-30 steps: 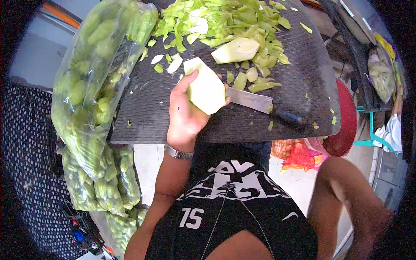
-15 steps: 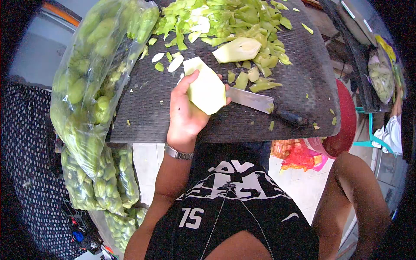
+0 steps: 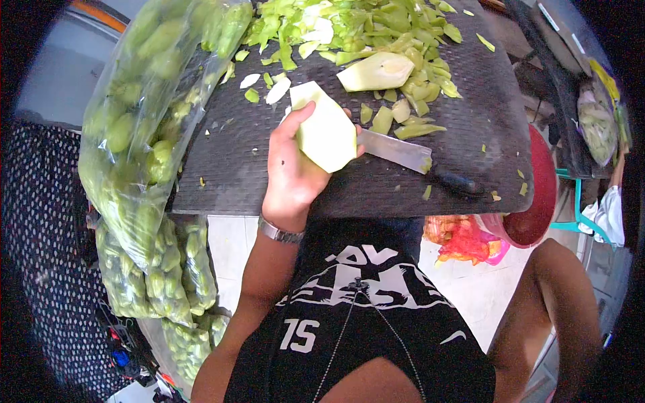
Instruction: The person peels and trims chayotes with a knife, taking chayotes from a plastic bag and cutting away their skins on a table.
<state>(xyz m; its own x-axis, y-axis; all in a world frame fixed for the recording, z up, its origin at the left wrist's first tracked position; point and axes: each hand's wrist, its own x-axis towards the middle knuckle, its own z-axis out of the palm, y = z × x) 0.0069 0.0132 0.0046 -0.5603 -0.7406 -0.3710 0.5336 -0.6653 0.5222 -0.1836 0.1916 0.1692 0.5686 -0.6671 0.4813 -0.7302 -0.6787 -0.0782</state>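
Pale green, flat-faceted, the peeled vegetable point(image 3: 327, 131) sits clasped in the left hand point(image 3: 292, 161); the right hand's grip cannot be told. Just right of the hold lies a knife point(image 3: 410, 157); beyond, another pared piece point(image 3: 376, 72) and heaped peelings point(image 3: 363, 30).

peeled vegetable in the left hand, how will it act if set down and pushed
The peeled vegetable in the left hand may be slippery, its pale surface bare of skin. It seems stiff, with crisp, straight edges. Its angular outline suggests sliding over the textured tabletop more than rolling.
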